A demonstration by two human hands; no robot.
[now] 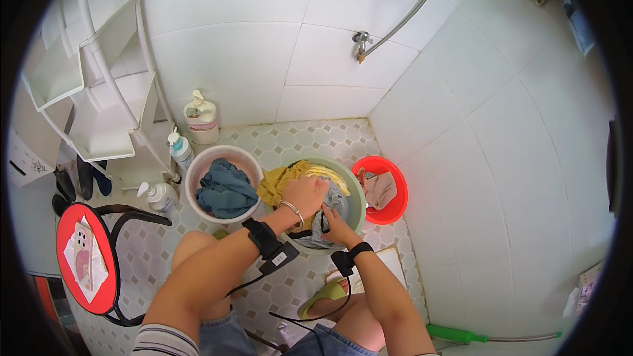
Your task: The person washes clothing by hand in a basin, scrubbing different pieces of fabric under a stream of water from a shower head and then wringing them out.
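A pale green basin [357, 207] stands on the floor before me, heaped with clothes. In it lie a mustard-yellow garment [277, 183], a yellow-and-white striped cloth [334, 176] and a grey garment [316, 240] with black trim. My left hand [306, 195] is bunched into a fist on the pile, bracelet at the wrist; its palm side is hidden, and I cannot tell which cloth it grips. Lower right, my right hand [339, 230] holds the grey garment between thumb and fingers, close to the left hand. Black strapped devices with cables sit on both forearms.
Left of the basin is a whitish basin [190, 198] with a blue-grey garment [227, 189]; right, a red basin [403, 198] with pinkish cloth [381, 190]. Pump bottles [203, 121] stand by a white rack [106, 151]. A red-topped stool [67, 252] bears a phone [84, 257].
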